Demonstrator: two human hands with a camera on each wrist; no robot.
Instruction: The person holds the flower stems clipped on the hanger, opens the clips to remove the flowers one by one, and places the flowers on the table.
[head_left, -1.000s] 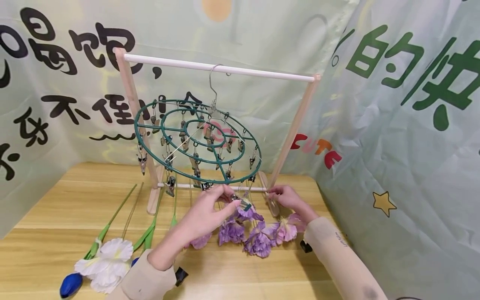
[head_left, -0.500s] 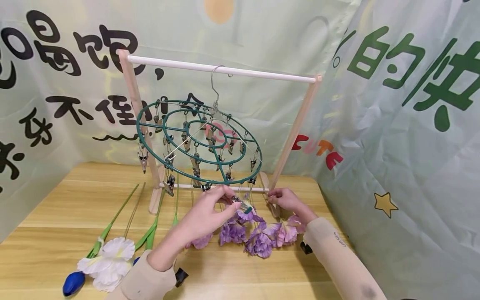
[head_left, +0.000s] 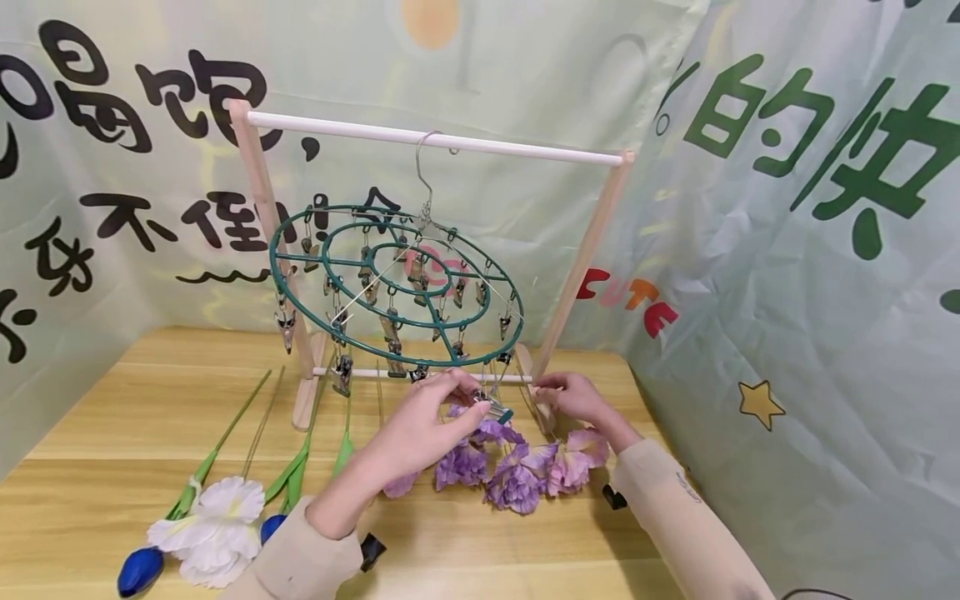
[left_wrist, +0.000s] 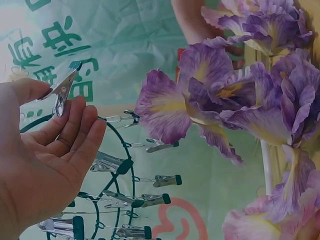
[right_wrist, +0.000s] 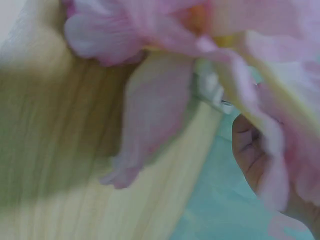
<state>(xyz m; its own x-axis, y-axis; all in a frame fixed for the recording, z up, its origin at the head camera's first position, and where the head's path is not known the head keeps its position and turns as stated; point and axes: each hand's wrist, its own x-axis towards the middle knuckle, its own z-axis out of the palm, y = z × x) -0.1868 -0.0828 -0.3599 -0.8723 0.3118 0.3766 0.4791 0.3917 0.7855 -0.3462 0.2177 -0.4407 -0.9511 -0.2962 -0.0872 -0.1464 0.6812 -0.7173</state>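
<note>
My left hand (head_left: 427, 421) pinches a silvery metal clip (left_wrist: 64, 90) with a green tip between thumb and fingers. That clip hangs at the front of a round green clip hanger (head_left: 360, 335), whose several other clips dangle free. Purple flowers (head_left: 517, 479) lie below the left hand. My right hand (head_left: 573, 396), fingers curled, is beside the stand's right foot, its fingertips at the stem of a pink flower (head_left: 572, 467). In the right wrist view, pink petals (right_wrist: 155, 110) cover much of the right hand (right_wrist: 252, 150), hiding its fingertips.
The hanger's hook (head_left: 422, 171) hangs on the white rod (head_left: 337, 127) of a wooden stand (head_left: 255, 158). On the wooden table (head_left: 112, 417) at left lie a white flower (head_left: 217, 533) and blue buds (head_left: 140, 572) on green stems. Printed cloth (head_left: 750, 317) walls the back and sides.
The left hand has shifted slightly right with the clip, still pinching it. The right hand stays nearly still beside the stand's foot. The head view has shifted a little.
</note>
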